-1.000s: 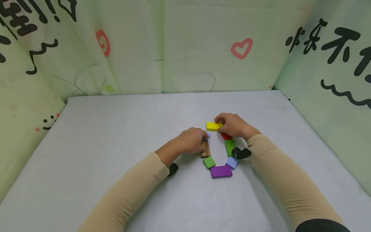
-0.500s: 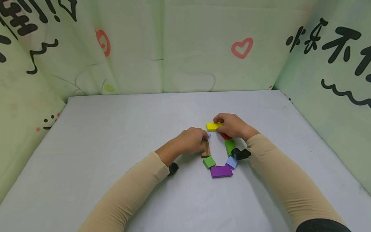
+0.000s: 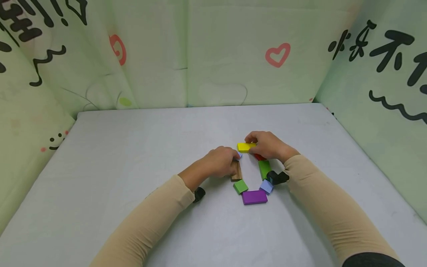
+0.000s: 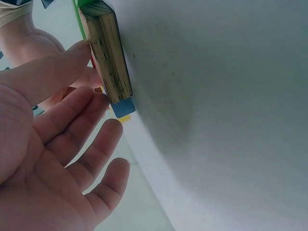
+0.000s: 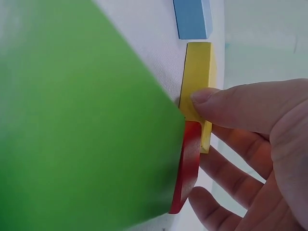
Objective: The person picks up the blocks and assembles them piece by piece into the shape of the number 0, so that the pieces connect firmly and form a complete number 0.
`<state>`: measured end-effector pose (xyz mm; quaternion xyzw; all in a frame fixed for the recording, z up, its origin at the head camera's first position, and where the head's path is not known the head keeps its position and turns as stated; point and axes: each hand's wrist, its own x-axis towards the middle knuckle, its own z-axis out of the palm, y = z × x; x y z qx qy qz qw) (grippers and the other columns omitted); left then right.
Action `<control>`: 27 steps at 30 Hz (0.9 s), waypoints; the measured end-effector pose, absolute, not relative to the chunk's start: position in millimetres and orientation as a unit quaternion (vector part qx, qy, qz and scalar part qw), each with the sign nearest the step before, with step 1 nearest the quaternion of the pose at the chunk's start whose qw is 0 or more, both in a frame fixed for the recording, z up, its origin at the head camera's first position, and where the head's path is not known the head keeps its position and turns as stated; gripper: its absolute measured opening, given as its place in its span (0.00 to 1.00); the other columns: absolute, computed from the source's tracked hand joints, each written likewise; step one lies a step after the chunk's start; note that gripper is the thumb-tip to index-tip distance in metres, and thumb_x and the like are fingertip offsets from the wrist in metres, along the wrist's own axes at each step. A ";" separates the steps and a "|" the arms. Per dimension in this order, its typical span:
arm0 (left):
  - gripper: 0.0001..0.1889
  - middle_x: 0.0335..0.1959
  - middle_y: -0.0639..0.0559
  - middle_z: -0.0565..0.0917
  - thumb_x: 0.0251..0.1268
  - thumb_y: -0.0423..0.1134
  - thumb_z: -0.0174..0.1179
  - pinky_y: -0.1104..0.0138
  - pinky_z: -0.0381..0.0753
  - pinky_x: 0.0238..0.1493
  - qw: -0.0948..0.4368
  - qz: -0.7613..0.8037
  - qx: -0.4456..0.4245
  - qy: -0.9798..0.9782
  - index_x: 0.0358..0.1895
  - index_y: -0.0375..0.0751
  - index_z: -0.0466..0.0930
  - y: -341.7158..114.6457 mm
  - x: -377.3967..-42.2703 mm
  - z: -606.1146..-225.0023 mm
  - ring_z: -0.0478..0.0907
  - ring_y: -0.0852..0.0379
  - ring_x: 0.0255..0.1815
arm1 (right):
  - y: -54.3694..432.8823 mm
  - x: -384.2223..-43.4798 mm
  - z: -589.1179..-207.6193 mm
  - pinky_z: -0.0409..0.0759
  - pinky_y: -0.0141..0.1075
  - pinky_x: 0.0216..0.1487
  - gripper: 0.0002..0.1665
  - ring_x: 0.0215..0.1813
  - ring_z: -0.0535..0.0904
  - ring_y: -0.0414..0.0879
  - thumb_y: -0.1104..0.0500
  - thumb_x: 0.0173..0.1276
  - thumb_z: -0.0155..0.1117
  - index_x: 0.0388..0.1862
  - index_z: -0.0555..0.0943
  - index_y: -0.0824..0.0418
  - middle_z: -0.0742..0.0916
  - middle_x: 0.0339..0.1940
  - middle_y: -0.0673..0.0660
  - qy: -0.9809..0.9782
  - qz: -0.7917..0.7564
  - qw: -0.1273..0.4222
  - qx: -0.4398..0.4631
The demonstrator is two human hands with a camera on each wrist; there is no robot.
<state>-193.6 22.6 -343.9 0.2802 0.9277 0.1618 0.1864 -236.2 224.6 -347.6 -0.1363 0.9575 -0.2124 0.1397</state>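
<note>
My right hand (image 3: pixel 267 144) pinches the yellow block (image 3: pixel 244 148) between thumb and fingers at the far end of a ring of blocks. In the right wrist view, the red block (image 5: pixel 188 166) adjoins the yellow block's near end, and a blue block (image 5: pixel 191 19) stands past a small gap at its other end. My left hand (image 3: pixel 220 162) lies along the ring's left side. Its thumb touches the brown wooden block (image 4: pixel 108 53), while its fingertips are right by the small blue block (image 4: pixel 124 108); the other fingers are loosely spread.
Lower in the ring lie a small green block (image 3: pixel 240 187), a purple block (image 3: pixel 255 197), a light blue block (image 3: pixel 267 187) and a longer green block (image 3: pixel 264 169). A black wrist camera (image 3: pixel 278 177) overhangs the right side. Printed curtains (image 3: pixel 217 55) surround the white table (image 3: pixel 133 148).
My right hand has drawn the yellow block slightly nearer to me, toward the red and blue blocks. The left hand and the other blocks have hardly moved.
</note>
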 end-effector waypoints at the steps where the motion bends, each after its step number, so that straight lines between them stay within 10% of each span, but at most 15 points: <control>1: 0.25 0.67 0.51 0.76 0.69 0.41 0.65 0.60 0.71 0.65 0.186 0.163 0.280 0.928 0.68 0.43 0.76 22.6 -193.6 -344.0 0.70 0.53 0.67 | 224.6 -235.8 -347.5 0.74 0.51 0.60 0.22 0.57 0.75 0.59 0.63 0.69 0.63 0.61 0.78 0.66 0.81 0.58 0.67 0.957 -0.213 0.140 -0.137; 27: 0.24 0.67 0.50 0.76 0.69 0.40 0.64 0.59 0.72 0.64 0.181 0.167 0.290 0.925 0.67 0.42 0.76 21.6 -194.0 -345.2 0.71 0.53 0.67 | 224.2 -233.2 -346.6 0.75 0.50 0.59 0.23 0.55 0.76 0.58 0.63 0.68 0.64 0.61 0.77 0.66 0.82 0.58 0.66 0.954 -0.217 0.151 -0.139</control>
